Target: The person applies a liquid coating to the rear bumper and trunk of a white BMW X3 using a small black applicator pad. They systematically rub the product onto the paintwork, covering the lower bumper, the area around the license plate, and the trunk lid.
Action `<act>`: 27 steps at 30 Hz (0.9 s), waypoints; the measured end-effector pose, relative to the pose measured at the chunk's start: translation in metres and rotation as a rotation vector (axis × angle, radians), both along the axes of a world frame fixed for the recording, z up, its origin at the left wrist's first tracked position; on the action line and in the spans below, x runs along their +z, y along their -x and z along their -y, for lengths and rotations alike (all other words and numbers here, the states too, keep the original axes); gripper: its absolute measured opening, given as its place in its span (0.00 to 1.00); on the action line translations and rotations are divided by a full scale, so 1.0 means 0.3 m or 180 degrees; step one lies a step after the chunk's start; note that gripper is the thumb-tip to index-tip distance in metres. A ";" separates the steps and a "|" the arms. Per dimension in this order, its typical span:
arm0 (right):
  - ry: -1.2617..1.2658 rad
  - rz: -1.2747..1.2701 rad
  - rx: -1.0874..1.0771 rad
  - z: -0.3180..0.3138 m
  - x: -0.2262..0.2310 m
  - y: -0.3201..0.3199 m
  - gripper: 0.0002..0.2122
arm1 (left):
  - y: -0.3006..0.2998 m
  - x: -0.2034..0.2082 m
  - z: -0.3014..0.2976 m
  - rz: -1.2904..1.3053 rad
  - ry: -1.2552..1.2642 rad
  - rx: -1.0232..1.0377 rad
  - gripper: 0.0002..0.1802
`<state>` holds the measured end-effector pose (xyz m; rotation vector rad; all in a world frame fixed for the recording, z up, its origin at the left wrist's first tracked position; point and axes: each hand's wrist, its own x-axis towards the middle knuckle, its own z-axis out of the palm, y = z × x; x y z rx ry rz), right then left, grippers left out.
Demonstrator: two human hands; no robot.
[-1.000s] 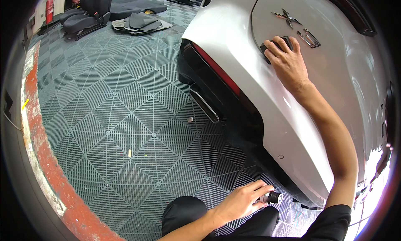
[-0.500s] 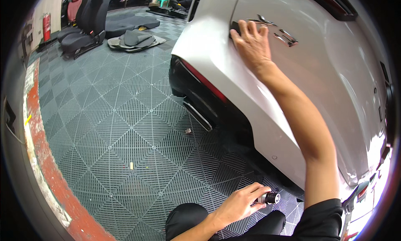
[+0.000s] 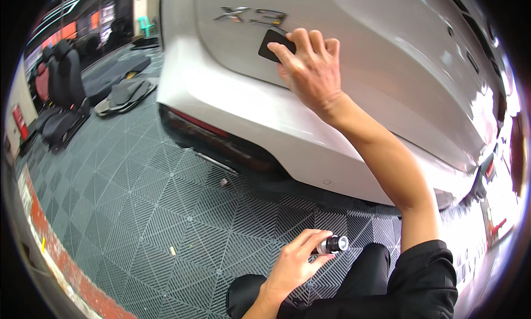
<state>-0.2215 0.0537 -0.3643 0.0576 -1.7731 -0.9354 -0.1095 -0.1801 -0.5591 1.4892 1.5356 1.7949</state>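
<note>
My right hand (image 3: 316, 70) presses a flat black applicator pad (image 3: 269, 45) against the silver-white tailgate (image 3: 354, 70) of a car. Its fingers grip the pad's edges, just below a chrome badge (image 3: 235, 13). Lower down, above my knees, my left hand (image 3: 290, 266) is closed around a small bottle (image 3: 332, 245) with a black neck end and a pale tip. The bottle lies tilted sideways, its end pointing right, apart from the car. My fingers hide part of its body.
Below the tailgate is the white rear bumper (image 3: 243, 109) with a dark lower trim and an exhaust tip (image 3: 217, 163). Grey slatted tiles (image 3: 144, 208) cover the floor. Removed car seats (image 3: 66, 92), a fire extinguisher (image 3: 20, 121) and a turquoise stool (image 3: 145, 27) stand at the far left.
My view has turned, so the car appears farther left. My right hand with the pad has moved from beside the badge's left end to below its right part. The left hand still holds the bottle.
</note>
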 end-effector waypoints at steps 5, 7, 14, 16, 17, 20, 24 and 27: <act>0.0441 -0.0215 -0.0341 -0.055 -0.036 -0.356 0.21 | -0.017 0.003 -0.021 -0.0019 0.0051 -0.0014 0.25; 0.0593 -0.0485 -0.0603 -0.096 -0.062 -0.506 0.22 | -0.022 -0.004 -0.032 -0.0097 0.0122 -0.0041 0.25; 0.1302 -0.1612 -0.1010 -0.286 -0.162 -0.978 0.20 | -0.047 -0.014 -0.063 -0.0124 0.0121 -0.0230 0.25; 0.1650 -0.1933 -0.0884 -0.273 -0.167 -0.947 0.20 | -0.039 -0.027 -0.070 -0.0209 0.0097 -0.0219 0.24; 0.1817 -0.2126 -0.0774 -0.268 -0.166 -0.910 0.20 | -0.034 -0.031 -0.068 -0.0187 0.0123 -0.0219 0.24; 0.2020 -0.2535 -0.0504 -0.240 -0.146 -0.785 0.21 | -0.026 -0.035 -0.069 -0.0111 0.0181 -0.0231 0.24; 0.1905 -0.2558 -0.0521 -0.144 -0.094 -0.585 0.21 | -0.024 -0.054 -0.089 -0.0032 0.0265 -0.0263 0.24; 0.1597 -0.2325 -0.0535 -0.065 -0.026 -0.431 0.21 | -0.017 -0.055 -0.094 -0.0009 0.0311 -0.0342 0.24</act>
